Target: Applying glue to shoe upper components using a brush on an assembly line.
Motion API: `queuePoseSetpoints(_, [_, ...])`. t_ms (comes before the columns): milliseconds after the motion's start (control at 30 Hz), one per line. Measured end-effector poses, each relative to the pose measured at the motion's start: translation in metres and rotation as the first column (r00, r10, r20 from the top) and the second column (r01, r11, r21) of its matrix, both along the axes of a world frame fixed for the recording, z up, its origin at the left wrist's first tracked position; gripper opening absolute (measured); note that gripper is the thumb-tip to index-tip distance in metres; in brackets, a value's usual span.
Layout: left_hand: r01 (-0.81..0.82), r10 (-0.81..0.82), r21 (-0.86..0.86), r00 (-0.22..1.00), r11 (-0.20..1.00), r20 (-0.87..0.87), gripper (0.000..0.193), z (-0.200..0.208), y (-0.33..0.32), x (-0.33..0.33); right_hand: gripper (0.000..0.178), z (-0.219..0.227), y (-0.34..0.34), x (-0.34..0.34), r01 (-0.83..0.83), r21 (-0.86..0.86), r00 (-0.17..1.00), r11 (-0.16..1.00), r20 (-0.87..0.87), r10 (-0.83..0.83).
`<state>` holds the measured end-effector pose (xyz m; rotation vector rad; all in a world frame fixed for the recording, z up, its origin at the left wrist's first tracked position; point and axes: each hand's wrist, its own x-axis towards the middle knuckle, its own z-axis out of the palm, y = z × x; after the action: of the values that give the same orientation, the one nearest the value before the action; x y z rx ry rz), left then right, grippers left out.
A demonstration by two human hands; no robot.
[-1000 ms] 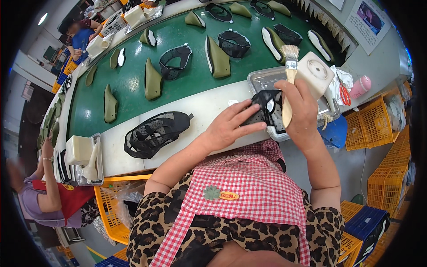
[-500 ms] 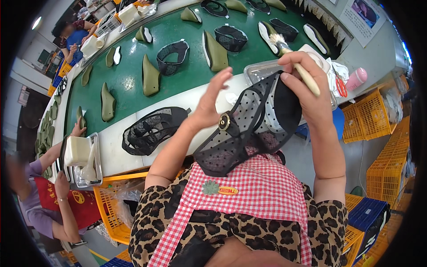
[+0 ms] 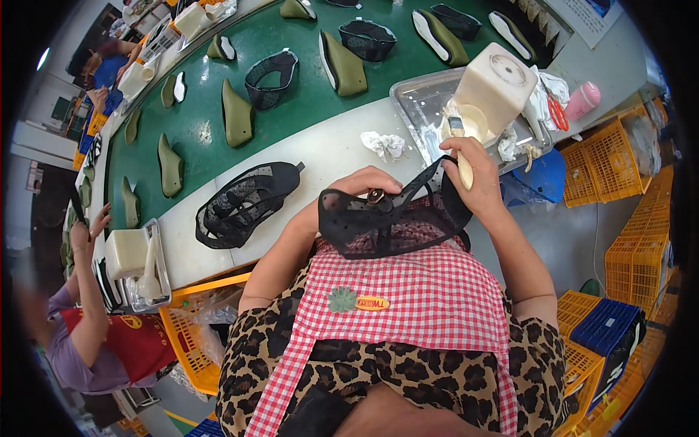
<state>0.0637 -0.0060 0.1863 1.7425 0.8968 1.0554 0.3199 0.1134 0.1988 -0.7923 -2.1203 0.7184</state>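
A black dotted-mesh shoe upper (image 3: 389,229) with a round buckle hangs in front of my checked apron. My left hand (image 3: 353,191) is closed on its top edge, left of and beside the buckle. My right hand (image 3: 477,182) grips the upper's right end and also a brush (image 3: 465,171) with a pale wooden handle. The brush's bristles point away from me, at the mouth of a white glue container (image 3: 494,84). That container lies tilted in a clear tray (image 3: 416,96).
More black mesh uppers (image 3: 251,200) lie on the white ledge at left. Green shoe lasts (image 3: 237,116) stand on the green belt. Crumpled tissue (image 3: 382,144), red scissors (image 3: 557,113) and a pink bottle (image 3: 582,100) sit nearby. A co-worker (image 3: 102,328) works at left; yellow crates (image 3: 633,255) stand right.
The brush has come down from above the upper to the glue container. My left hand, spread open before, has closed on the upper, which is lower now. The co-worker's hands have lifted.
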Motion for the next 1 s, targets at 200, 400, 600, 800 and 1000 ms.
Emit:
queuePoseSetpoints(200, [0.175,0.006,-0.407,0.914,0.897,0.405,0.041,-0.047,0.002,-0.026,0.029,-0.008,-0.001,0.009,-0.054,-0.069,0.998,0.996,-0.026,0.052])
queuePoseSetpoints(400, [0.277,0.147,-0.486,0.73,0.829,0.667,0.076,-0.04,-0.001,-0.018,0.026,-0.021,-0.008,0.002,-0.071,-0.174,0.994,0.982,-0.089,0.056])
queuePoseSetpoints(600, [0.366,0.167,-0.533,0.685,0.763,0.71,0.069,-0.058,0.003,-0.013,0.025,-0.016,-0.014,-0.007,-0.093,-0.194,0.992,0.977,-0.103,0.074])
queuePoseSetpoints(800, [0.359,-0.021,-0.458,0.805,0.813,0.593,0.087,-0.053,0.012,-0.005,0.027,-0.02,-0.019,-0.012,-0.094,-0.189,0.992,0.977,-0.104,0.075])
queuePoseSetpoints(1000, [0.728,0.069,-0.283,0.309,0.624,0.949,0.081,-0.023,0.008,0.004,0.024,0.01,-0.018,-0.024,-0.175,-0.32,0.97,0.931,-0.217,0.108])
